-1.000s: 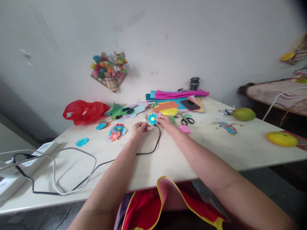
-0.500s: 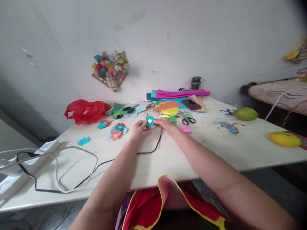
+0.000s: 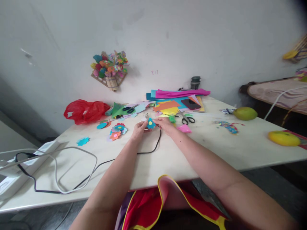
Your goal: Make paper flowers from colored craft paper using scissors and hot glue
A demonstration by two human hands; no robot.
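Note:
Between my two hands is a blue paper flower with a yellow centre, held just above the table. My left hand pinches its left edge, while the fingers of my right hand close on its right edge. A black cable runs up from the left and ends by my right fingers; its tip is hidden there. Several paper flowers in orange, blue and red lie in a pile left of my left hand. Farther left are a single blue flower cutout and some paper discs.
Scissors lie beyond my right hand, and another pair on paper scraps. Coloured sheets and a phone are at the back. A red plastic bag, a power strip with looping cables and two mangoes flank the table.
The blue flower has turned slightly in my fingers, and its outline now looks narrower and tilted. My hands have barely shifted.

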